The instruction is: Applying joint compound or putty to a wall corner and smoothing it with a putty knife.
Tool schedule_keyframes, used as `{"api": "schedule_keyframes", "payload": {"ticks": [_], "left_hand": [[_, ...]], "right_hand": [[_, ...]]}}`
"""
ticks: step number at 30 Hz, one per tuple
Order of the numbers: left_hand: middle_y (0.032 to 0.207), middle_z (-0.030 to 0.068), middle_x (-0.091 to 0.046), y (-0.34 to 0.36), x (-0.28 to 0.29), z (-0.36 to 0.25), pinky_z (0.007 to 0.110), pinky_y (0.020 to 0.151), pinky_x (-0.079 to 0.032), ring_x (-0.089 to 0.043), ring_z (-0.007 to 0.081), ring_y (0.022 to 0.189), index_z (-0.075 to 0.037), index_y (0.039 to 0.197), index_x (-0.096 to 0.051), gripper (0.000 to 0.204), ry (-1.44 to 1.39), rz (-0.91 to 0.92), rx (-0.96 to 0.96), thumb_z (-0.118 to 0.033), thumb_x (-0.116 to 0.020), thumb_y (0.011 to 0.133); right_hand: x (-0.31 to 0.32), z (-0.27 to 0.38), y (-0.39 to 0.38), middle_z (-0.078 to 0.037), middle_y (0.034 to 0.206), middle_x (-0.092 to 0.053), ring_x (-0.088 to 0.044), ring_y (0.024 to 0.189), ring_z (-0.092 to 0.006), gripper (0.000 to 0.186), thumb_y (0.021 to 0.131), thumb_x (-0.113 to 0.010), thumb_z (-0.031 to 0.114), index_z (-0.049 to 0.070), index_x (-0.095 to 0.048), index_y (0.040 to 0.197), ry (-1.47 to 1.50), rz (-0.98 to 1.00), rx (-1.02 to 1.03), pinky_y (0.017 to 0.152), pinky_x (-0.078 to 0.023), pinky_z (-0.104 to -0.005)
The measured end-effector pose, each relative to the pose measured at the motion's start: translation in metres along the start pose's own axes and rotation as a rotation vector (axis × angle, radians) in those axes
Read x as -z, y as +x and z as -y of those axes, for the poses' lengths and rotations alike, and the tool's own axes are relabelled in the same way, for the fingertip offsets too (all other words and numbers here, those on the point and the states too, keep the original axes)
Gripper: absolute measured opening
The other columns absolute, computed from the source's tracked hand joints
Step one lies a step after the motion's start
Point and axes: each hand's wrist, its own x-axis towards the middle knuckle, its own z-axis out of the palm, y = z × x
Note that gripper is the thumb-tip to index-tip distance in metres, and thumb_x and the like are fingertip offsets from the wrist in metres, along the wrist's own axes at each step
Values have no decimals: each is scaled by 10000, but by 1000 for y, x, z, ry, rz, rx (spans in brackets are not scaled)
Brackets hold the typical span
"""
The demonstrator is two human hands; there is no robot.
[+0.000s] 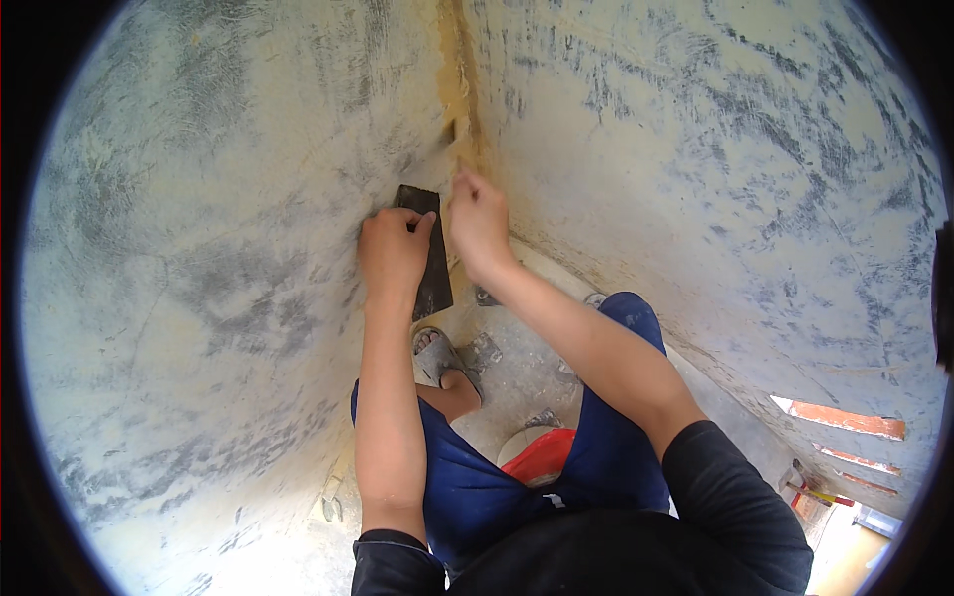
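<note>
My left hand [396, 253] grips a dark rectangular plate [433, 278], like a plasterer's hawk or wide blade, held upright close beside the left wall [229, 179]. My right hand [479, 223] is closed on a small, blurred scraper-like tool [452, 137] that reaches up into the yellowish vertical corner [452, 65] between the two walls. Both walls carry pale, patchy coating with grey smears. My right hand is just to the right of the plate, a little higher than my left.
The right wall [696, 169] has slatted openings [840, 417] low down. My sandalled foot [442, 358] rests on the dusty floor [512, 372]. A red object [532, 452] sits between my knees. Several tools [815, 492] lie at the lower right.
</note>
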Motion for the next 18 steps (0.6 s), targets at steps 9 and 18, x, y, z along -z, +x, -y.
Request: {"api": "schedule_keyframes", "payload": {"ticks": [9,18], "left_hand": [[803,216,-735,-3,-1,0,474,742,-574,-720,411,769,-26,872,-812,228,-14,16,6,-252,-786,868],[806,218,-735,-1,-1,1,466,743,-575,-725,405,775,-15,880,-811,230,-15,33,-13,-243,-780,866]], "right_hand": [[3,11,-14,8,718,-521,-433,598,-66,423,1101,-497,203,-19,-591,1449,-28,70,-30,534,-387,-283],[2,18,-30,-33,817,-619,-527,741,-101,424,1101,-494,192,-15,-582,1460,-12,86,-40,697,-469,-284]]}}
